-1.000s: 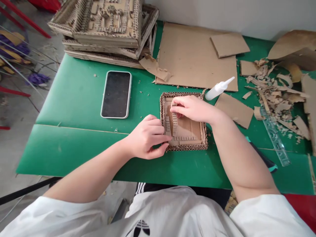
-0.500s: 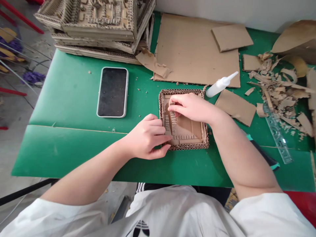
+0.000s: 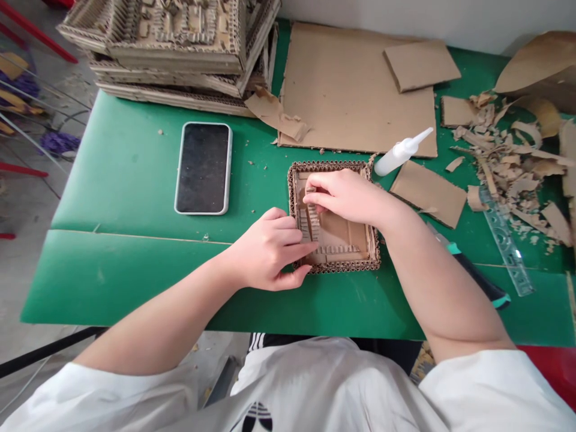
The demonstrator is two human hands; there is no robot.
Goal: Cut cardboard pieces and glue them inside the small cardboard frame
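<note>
A small cardboard box (image 3: 346, 266) with corrugated rims lies on the green table in front of me. My right hand (image 3: 344, 193) reaches into it, thumb and fingers pinching the far end of a corrugated cardboard strip (image 3: 314, 222). That strip runs along the box's left side, slightly slanted, beside other ridged pieces. At the box's left near corner is my left hand (image 3: 273, 249), its index fingertip at the strip's near end. Its thumb is stretched out apart over the near rim, and the other fingers are curled. Another ridged strip (image 3: 339, 249) lies along the box's near inner side.
A white glue bottle (image 3: 396, 157) stands just beyond the box. To the right are a cardboard piece (image 3: 429, 193), a cutter (image 3: 479, 279), a clear ruler (image 3: 506, 243) and cardboard scraps (image 3: 517, 162). A phone (image 3: 203, 168) lies left; stacked cardboard models (image 3: 180, 63) and a large sheet (image 3: 355, 90) sit behind.
My left index finger has slid slightly right, onto the strip's near end. My right hand has shifted slightly left with its strip, and the view has moved a little.
</note>
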